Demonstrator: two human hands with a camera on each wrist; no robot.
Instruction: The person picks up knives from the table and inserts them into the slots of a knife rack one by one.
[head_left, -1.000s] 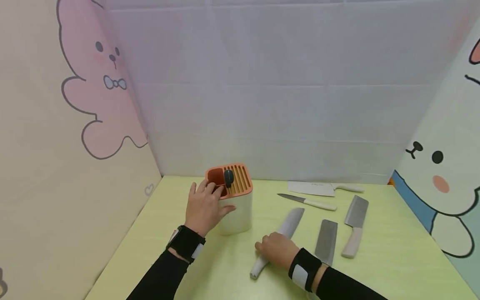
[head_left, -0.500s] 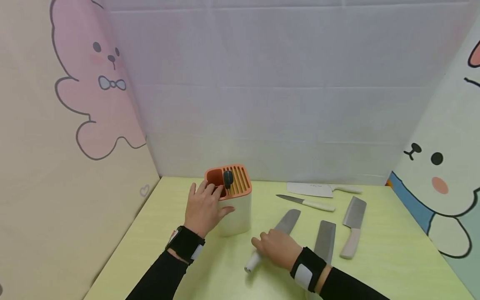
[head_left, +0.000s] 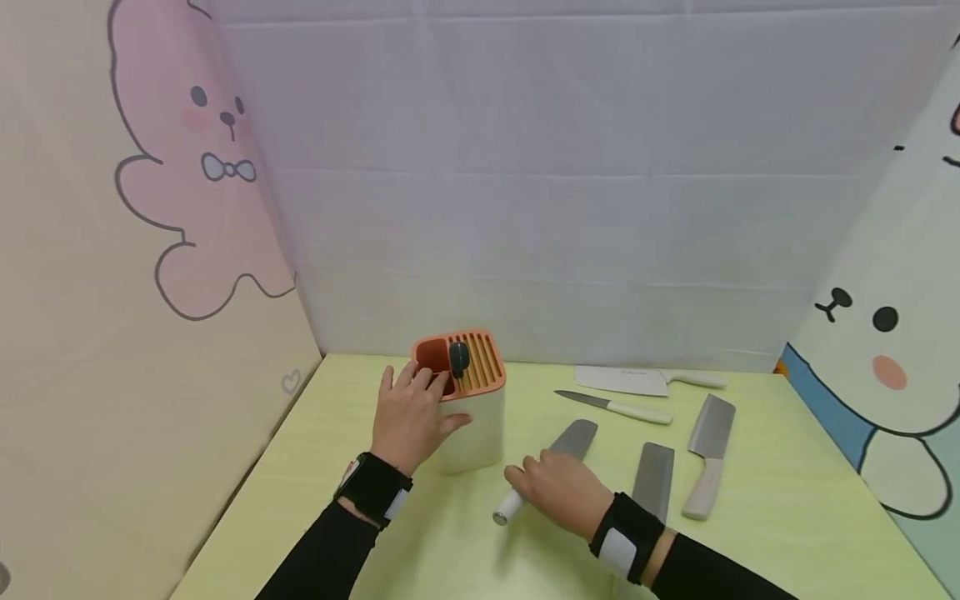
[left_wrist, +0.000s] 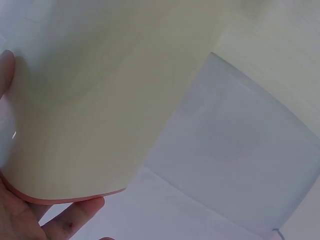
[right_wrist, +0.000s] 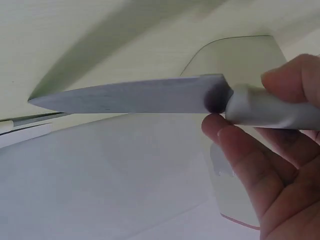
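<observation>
My left hand (head_left: 408,417) holds the rim of a white knife block (head_left: 480,429), its fingers over the orange top edge and its thumb against the side. In the left wrist view the block's smooth wall (left_wrist: 100,115) fills much of the picture, with fingertips at its orange rim. A dark-handled tool (head_left: 459,358) stands in the block. My right hand (head_left: 566,492) grips the pale handle of a kitchen knife (head_left: 573,437). Seen from the right wrist, the blade (right_wrist: 135,95) points left, its tip close to the tabletop and the handle (right_wrist: 270,107) raised between thumb and fingers.
Right of the held knife lie a cleaver (head_left: 654,479), partly under the right wrist, and another cleaver (head_left: 708,458). Farther back are a small paring knife (head_left: 637,412) and a wide-bladed knife (head_left: 622,381). Printed cloth walls (head_left: 525,250) enclose the yellow table (head_left: 810,483).
My right hand has lifted the knife's handle end off the table, with the handle shifting slightly up and away. The left hand stays on the block.
</observation>
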